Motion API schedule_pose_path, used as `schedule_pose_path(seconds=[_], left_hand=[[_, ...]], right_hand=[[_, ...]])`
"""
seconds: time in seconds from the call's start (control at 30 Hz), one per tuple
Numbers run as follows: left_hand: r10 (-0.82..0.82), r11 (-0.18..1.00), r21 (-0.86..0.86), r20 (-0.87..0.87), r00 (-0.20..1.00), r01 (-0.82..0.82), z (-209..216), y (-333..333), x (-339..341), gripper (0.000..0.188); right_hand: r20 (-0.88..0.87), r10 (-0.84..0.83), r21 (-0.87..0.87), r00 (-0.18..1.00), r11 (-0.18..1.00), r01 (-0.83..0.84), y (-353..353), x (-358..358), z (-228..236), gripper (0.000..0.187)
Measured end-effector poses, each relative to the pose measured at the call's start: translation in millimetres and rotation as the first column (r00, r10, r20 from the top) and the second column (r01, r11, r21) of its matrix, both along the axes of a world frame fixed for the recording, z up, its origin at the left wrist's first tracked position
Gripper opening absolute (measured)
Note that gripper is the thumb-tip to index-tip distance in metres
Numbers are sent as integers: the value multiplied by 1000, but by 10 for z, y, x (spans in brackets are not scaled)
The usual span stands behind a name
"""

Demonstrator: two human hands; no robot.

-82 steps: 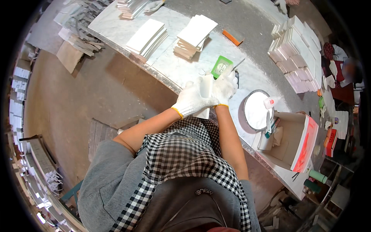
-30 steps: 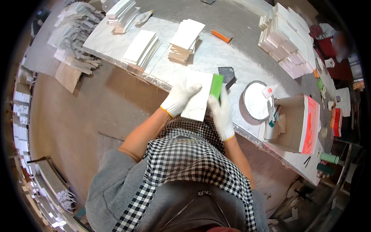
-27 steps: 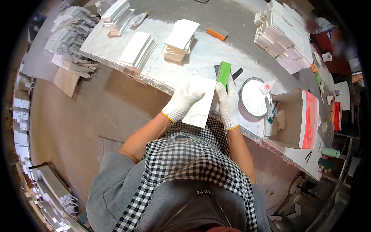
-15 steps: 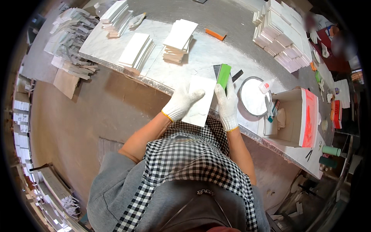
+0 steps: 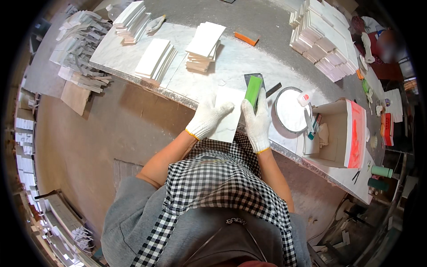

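In white knitted gloves, my left hand point(image 5: 209, 116) grips the left side of a white marble tile point(image 5: 229, 122), its thumb lying on the face. The tile hangs partly over the table's near edge. My right hand point(image 5: 256, 122) is closed around a green sanding block point(image 5: 253, 90), which sits close to the tile's right edge; whether they touch I cannot tell. Past the block lie a dark flat plate point(image 5: 254, 75) and a dark strip point(image 5: 274, 89). To the right stands a round dish of white powder point(image 5: 287, 113) with a small white bottle point(image 5: 304, 99) at its rim.
Stacks of white tiles point(image 5: 204, 44) stand along the table's far left, and a bigger tile pile point(image 5: 324, 42) at far right. An orange block point(image 5: 246, 38) lies beyond me. An open cardboard box point(image 5: 336, 138) is at right. A co-worker point(image 5: 378, 40) sits at upper right.
My right hand has brought the green block slightly left, closer to the tile. My left hand keeps its hold on the tile. The co-worker at upper right has shifted.
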State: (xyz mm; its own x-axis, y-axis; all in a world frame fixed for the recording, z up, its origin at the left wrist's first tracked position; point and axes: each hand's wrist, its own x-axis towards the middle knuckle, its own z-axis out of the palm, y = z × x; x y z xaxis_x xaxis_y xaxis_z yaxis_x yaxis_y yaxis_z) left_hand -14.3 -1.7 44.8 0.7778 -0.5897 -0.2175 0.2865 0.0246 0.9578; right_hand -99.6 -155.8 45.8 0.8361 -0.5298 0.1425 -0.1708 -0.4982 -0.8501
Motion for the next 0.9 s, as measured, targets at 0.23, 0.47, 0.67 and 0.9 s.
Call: schedule_pose_path(seconds=[0.23,0.47,0.67,0.9], left_hand=[[110,994,11,-22,994,-110,74,-19,52,33],[8,983,176,184,983,-41,-83,-44,-29,37],[-27,947,258,654,756,-189,-145,-70,-42,30],[-4,941,264,630,777,-209,-65,37,-124,28]], right_hand=[[-43,57,86,997,995,-54,297,-302,46,78],[77,-125,135,989,984,114,-172,42,199,75],[62,82,-384,995,922,-52,254,51,552,78],[-31,17,-349,999,937,-27,-86,-3,269,69]])
